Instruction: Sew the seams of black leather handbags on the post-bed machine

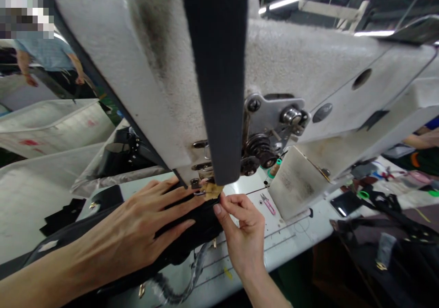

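A white sewing machine (281,61) fills the upper middle, its head reaching down close to my fingers. Black fabric (181,244) lies under the machine head and runs off to the lower left. My left hand (147,221) rests on it with fingers spread, the fingertips beside the needle area. At the fabric's right edge, my right hand (240,225) pinches the black material between thumb and forefinger. The needle itself is hidden behind the machine head. A plastic-wrapped strap (192,276) with gold-coloured clips hangs below the fabric.
Pink-handled snips (268,203) lie on the machine table (291,239), right of my right hand. Farther right are a phone (345,202) and dark bag pieces (401,253). White bins (51,125) stand at left, near a person in a blue shirt (48,54).
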The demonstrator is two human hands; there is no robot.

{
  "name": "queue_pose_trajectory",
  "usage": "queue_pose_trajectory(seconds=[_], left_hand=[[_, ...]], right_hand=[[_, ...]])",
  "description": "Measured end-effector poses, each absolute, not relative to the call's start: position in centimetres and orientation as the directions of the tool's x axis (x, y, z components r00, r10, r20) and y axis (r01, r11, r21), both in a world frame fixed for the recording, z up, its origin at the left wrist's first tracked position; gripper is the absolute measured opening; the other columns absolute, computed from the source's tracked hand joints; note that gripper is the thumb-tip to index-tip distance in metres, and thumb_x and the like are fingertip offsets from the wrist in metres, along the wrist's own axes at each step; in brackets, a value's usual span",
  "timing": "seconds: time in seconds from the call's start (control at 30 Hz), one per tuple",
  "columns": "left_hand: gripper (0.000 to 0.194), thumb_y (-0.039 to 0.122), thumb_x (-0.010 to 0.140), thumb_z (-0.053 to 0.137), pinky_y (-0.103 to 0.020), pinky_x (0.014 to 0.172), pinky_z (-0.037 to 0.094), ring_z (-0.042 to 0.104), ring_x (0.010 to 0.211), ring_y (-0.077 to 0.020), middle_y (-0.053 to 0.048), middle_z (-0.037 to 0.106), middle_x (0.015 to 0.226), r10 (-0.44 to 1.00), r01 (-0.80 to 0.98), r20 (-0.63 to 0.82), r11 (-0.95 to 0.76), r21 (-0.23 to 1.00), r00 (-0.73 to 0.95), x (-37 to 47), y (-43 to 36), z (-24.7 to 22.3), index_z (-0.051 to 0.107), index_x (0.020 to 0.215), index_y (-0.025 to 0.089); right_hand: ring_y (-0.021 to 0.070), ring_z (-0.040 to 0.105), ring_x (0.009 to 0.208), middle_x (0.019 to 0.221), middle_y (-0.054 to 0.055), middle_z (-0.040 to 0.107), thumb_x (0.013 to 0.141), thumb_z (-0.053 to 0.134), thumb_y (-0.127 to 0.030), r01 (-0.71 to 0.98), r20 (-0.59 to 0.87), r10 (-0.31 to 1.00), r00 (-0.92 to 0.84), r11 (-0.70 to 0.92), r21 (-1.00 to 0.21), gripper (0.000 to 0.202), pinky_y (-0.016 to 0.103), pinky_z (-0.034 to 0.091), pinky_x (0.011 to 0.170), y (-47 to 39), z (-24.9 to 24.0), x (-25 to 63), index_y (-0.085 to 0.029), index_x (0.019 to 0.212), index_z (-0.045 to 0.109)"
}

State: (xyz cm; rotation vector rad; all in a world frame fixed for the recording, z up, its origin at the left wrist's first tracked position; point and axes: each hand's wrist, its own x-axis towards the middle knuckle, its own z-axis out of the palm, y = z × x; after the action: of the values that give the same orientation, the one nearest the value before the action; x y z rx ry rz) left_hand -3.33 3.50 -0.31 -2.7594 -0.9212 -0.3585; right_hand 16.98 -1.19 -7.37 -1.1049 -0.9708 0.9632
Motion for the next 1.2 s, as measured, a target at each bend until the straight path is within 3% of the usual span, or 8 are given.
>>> queue_pose_trajectory(seconds=[0.23, 0.47, 0.8, 1.0, 1.2], left_hand=[[0.045, 0.031, 0.099, 0.054, -0.042, 0.103, 0.053, 0.06, 0.128, -0.0224, 0.001, 0.065, 0.139, 0.557, 0.605, 0.271, -0.783, -0.143, 0.785, -2.8, 2.8, -0.2, 0.053, 0.144, 0.033], [0.048, 0.033, 0.099, 0.053, -0.049, 0.104, 0.052, 0.057, 0.132, -0.0275, 0.0, 0.063, 0.142, 0.611, 0.661, 0.289, -0.74, -0.121, 0.737, -2.4, 1.7, -0.5, 0.05, 0.147, 0.032], [0.067, 0.041, 0.096, 0.054, -0.049, 0.102, 0.053, 0.056, 0.131, -0.0259, 0.005, 0.053, 0.152, 0.689, 0.776, 0.365, -0.599, -0.2, 0.626, -1.0, -0.4, -1.7, 0.029, 0.158, 0.036], [0.065, 0.04, 0.096, 0.053, -0.05, 0.097, 0.058, 0.059, 0.128, -0.0282, 0.003, 0.055, 0.151, 0.725, 0.806, 0.353, -0.547, -0.228, 0.591, -0.1, -1.1, -1.5, 0.032, 0.157, 0.034], [0.065, 0.04, 0.094, 0.052, -0.051, 0.089, 0.062, 0.065, 0.119, -0.0312, -0.003, 0.06, 0.146, 0.738, 0.832, 0.383, -0.494, -0.254, 0.555, 1.0, -2.0, -1.5, 0.038, 0.156, 0.028]], right_hand=[[0.0155, 0.059, 0.081, 0.087, 0.003, 0.066, 0.09, 0.072, -0.027, -0.103, 0.173, 0.956, 0.236, 0.202, -0.974, 0.012, 0.029, 0.047, 0.071, -1.0, -7.1, 17.5, -0.023, 0.095, 0.083], [0.017, 0.062, 0.088, 0.091, 0.004, 0.067, 0.091, 0.071, -0.026, -0.105, 0.203, 0.957, 0.206, 0.228, -0.968, 0.02, 0.03, 0.049, 0.078, -0.7, -7.1, 18.0, -0.026, 0.108, 0.081], [0.018, 0.063, 0.095, 0.098, 0.004, 0.068, 0.092, 0.069, -0.024, -0.158, 0.198, 0.963, 0.181, 0.227, -0.961, 0.025, 0.031, 0.049, 0.083, -0.7, -8.6, 18.2, -0.031, 0.114, 0.079], [0.0181, 0.063, 0.1, 0.104, 0.004, 0.069, 0.093, 0.068, -0.023, -0.167, 0.195, 0.964, 0.183, 0.226, -0.96, 0.028, 0.032, 0.048, 0.087, -1.3, -9.5, 18.4, -0.034, 0.117, 0.077], [0.0208, 0.065, 0.102, 0.104, 0.005, 0.07, 0.092, 0.067, -0.025, -0.139, 0.127, 0.971, 0.202, 0.157, -0.978, 0.024, 0.035, 0.048, 0.091, -2.2, -12.6, 18.8, -0.031, 0.111, 0.08]])
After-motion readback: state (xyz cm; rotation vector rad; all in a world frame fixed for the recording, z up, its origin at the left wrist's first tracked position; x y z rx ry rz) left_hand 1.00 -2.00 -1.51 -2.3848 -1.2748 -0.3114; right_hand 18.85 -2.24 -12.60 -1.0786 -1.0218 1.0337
